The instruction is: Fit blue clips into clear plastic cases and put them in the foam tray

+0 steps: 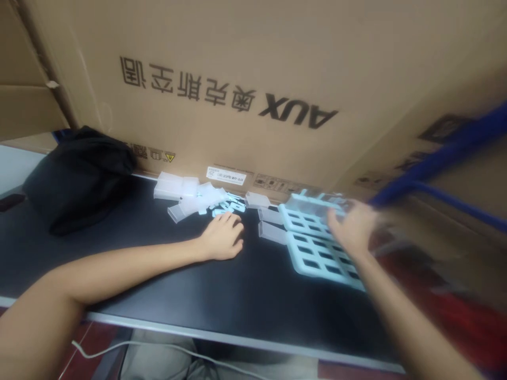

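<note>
My left hand (222,236) rests palm down on the black table, its fingers loosely bent with the thumb apart, and no object shows in it. Just beyond its fingertips lies a pile of small light blue plastic pieces (229,206), with frosted plastic boxes (176,187) heaped to the left. My right hand (354,229) is smeared by motion over light blue grid racks (315,248) with rectangular openings. Its fingers are too blurred to show whether they grip a rack. Further frosted boxes (272,232) lie against the racks' left side.
A large AUX cardboard carton (245,42) stands along the table's back edge. A black cloth bag (83,179) sits at the left on the black tabletop (245,301). Blue metal bars (443,153) slant at the right, above something red. A white cable (158,344) hangs below the front edge.
</note>
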Tool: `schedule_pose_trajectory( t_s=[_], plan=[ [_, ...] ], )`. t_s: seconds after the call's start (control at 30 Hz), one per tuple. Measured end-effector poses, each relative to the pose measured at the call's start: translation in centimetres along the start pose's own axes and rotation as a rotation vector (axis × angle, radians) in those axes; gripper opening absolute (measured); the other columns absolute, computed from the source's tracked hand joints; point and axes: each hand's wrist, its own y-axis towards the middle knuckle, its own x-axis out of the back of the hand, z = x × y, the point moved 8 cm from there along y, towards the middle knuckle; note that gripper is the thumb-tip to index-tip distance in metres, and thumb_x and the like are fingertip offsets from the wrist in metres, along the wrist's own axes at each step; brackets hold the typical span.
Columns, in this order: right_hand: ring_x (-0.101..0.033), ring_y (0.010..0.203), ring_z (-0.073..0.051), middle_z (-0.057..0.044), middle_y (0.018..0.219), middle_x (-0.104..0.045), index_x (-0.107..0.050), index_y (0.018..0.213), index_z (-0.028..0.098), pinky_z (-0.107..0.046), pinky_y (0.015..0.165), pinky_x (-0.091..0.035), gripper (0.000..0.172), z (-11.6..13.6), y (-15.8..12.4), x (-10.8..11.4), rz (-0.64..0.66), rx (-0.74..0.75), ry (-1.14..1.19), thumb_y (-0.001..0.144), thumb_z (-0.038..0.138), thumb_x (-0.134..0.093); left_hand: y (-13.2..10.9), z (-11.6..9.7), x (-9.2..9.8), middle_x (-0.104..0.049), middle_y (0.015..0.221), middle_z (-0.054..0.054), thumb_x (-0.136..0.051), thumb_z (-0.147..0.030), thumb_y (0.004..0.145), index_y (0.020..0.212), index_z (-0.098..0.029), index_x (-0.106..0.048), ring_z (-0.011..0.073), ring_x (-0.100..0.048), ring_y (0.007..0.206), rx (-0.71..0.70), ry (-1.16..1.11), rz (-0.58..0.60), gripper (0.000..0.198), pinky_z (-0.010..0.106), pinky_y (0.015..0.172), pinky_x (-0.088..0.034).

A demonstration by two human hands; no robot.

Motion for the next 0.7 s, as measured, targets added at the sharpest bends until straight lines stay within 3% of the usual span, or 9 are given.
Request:
schedule_pose_trajectory(
  t_s=[0.07,0.13,0.27,0.37,0.47,0.7],
  plan=[
    [-0.058,0.111,-0.038,-0.023,0.110,-0.068,-0.066,0.117,0.012,-0.054,0.102,-0.042,0.046,5.0,-0.3,-0.3,0.097,0.241,0.066,0.096,0.044,-0.041,-0.1,0.5,0.0,-0.060,0.135,0.017,-0.054,-0.043,0.097,0.115,-0.014,-0.067,0.0360,-0.053,0.129,0.075,0.042,-0.001,0.036,0.052,0.109,-0.044],
    [-0.059,0.110,-0.034,-0.018,0.109,-0.071,-0.069,0.107,0.017,-0.049,0.102,-0.042,0.037,10.1,-0.8,-1.3,0.212,0.450,0.075,0.097,0.041,-0.042,-0.1,0.7,-0.2,-0.062,0.131,0.018,-0.053,-0.045,0.097,0.117,-0.014,-0.066,0.0368,-0.054,0.127,0.122,0.059,0.022,0.039,0.053,0.108,-0.044],
    [-0.055,0.121,-0.035,-0.019,0.127,-0.070,-0.064,0.127,0.011,-0.046,0.103,-0.041,0.043,16.6,-0.5,-3.9,0.372,0.549,0.018,0.095,0.036,-0.048,-0.1,0.7,-0.5,-0.064,0.127,0.017,-0.051,-0.045,0.098,0.118,-0.016,-0.064,0.0355,-0.055,0.124,0.128,0.047,0.060,0.037,0.050,0.103,-0.048],
    [-0.049,0.132,-0.036,-0.021,0.143,-0.062,-0.051,0.147,0.007,-0.046,0.105,-0.041,0.059,19.0,0.2,-6.0,0.470,0.539,-0.039,0.093,0.031,-0.052,0.0,0.6,-0.4,-0.063,0.125,0.015,-0.052,-0.042,0.098,0.116,-0.017,-0.062,0.0332,-0.055,0.121,0.103,0.029,0.058,0.033,0.047,0.098,-0.051],
    [-0.047,0.135,-0.036,-0.022,0.148,-0.058,-0.046,0.152,0.008,-0.047,0.105,-0.042,0.065,20.3,0.8,-7.3,0.527,0.567,-0.093,0.091,0.028,-0.055,0.1,0.5,-0.1,-0.062,0.125,0.014,-0.052,-0.038,0.097,0.115,-0.017,-0.060,0.0308,-0.056,0.116,0.082,0.008,0.051,0.028,0.044,0.090,-0.053],
    [-0.053,0.122,-0.034,-0.022,0.130,-0.056,-0.064,0.119,0.013,-0.041,0.095,-0.047,0.035,21.9,1.0,-8.3,0.605,0.597,-0.170,0.087,0.027,-0.059,0.3,1.1,0.7,-0.061,0.125,0.017,-0.054,-0.034,0.096,0.113,-0.014,-0.062,0.0349,-0.054,0.117,0.115,0.091,-0.013,0.027,0.050,0.098,-0.049]
  ],
)
